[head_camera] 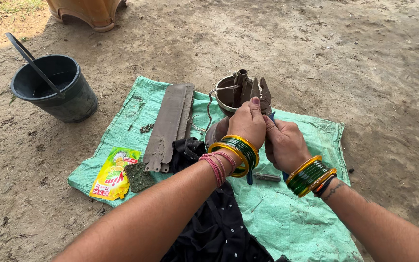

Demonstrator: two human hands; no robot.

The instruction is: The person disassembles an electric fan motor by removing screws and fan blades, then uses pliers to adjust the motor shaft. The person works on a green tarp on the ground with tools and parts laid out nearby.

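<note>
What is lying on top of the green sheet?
On the green sheet: grey strips, yellow sachet, scrub pad, black cloth, metal pot. Both hands cover whatever lies beneath them.

bare forearms with no sleeves, left hand [248, 123] with a painted thumbnail, stack of green and yellow glass bangles plus a bunch of pink threads on that wrist, right hand [284, 145] with green-gold bangles, black band, small dark tattoo near the wrist
</note>
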